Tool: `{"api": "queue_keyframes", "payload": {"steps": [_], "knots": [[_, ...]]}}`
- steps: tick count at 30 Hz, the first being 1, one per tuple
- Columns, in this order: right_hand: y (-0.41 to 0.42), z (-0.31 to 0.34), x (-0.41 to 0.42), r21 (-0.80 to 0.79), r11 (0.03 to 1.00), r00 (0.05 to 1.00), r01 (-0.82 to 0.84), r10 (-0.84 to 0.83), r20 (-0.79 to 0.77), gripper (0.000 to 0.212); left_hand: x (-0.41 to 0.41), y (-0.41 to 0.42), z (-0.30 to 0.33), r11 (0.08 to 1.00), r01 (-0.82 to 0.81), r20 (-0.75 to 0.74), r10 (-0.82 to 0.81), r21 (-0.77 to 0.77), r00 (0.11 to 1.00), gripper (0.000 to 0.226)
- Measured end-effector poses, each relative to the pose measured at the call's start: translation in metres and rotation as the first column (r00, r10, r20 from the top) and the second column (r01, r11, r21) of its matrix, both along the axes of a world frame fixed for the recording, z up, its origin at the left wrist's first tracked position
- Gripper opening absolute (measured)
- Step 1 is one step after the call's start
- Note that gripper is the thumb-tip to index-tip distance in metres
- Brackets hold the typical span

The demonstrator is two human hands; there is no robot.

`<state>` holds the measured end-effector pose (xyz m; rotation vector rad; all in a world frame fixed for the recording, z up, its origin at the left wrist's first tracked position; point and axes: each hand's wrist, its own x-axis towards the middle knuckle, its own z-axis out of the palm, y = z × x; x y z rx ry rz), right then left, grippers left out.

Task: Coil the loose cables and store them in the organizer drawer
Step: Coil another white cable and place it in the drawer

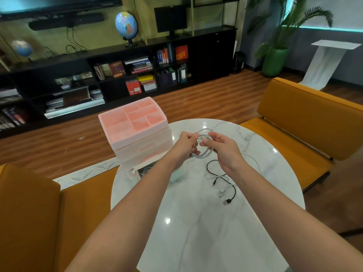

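A white cable [203,152] is wound into a small coil that both hands hold above the round table. My left hand [186,142] grips the coil's left side. My right hand [224,146] pinches its top turns between thumb and fingers. A loose black cable [216,174] lies on the marble below my right hand, with a USB plug at its end near me. Another thin white cable [225,185] lies tangled with it. The pink organizer [135,126] stands at the table's far left edge, its front drawers closed; a lower drawer [145,170] sticks out, mostly hidden by my left forearm.
The white marble table [196,222] is ringed by orange sofas, one at the left [29,213] and one at the right [306,122]. A pale green object [176,176] lies by the organizer, half hidden under my left arm. A dark bookshelf lines the far wall.
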<state>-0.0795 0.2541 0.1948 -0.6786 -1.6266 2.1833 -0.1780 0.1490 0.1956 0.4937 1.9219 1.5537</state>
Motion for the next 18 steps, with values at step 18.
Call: {"api": "queue_keyframes", "payload": {"steps": [18], "knots": [[-0.006, 0.012, 0.003, 0.56, 0.822, 0.993, 0.107, -0.117, -0.018, 0.01, -0.014, 0.0, -0.005, 0.997, -0.083, -0.018, 0.083, -0.009, 0.996, 0.028]]}}
